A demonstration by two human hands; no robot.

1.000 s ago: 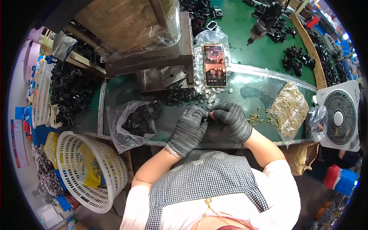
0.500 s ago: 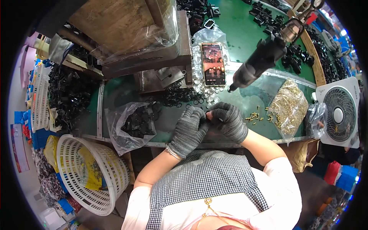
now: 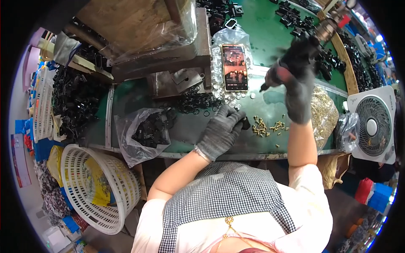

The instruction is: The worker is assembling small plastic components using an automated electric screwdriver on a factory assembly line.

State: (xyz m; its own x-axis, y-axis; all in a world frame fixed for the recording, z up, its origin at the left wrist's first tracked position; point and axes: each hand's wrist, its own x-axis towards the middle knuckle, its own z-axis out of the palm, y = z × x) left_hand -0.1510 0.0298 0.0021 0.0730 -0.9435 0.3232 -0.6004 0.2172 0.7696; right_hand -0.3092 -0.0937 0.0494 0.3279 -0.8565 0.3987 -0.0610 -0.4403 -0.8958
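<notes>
My left hand (image 3: 220, 133), in a grey knit glove, is closed around a small black part (image 3: 245, 123) that pokes out by the fingertips. My right hand (image 3: 298, 95), gloved the same way and blurred by motion, is raised and wrapped around a black power screwdriver (image 3: 291, 63), whose tip points down and left. Between the hands, loose brass-coloured screws (image 3: 260, 126) lie on the green bench. Silver rings (image 3: 231, 99) and black rings (image 3: 195, 101) lie just beyond my left hand.
Beyond the rings a phone (image 3: 235, 69) rests on a plastic bag. A metal press (image 3: 160, 63) stands back left. A bag of black parts (image 3: 145, 135) is at left, a bag of screws (image 3: 324, 111) and a fan (image 3: 371, 126) at right. A white basket (image 3: 122, 202) stands below the bench edge.
My hands have parted. The right went up and right and took hold of the screwdriver; the left, with the black part, shifted slightly right. More loose screws now lie on the bench.
</notes>
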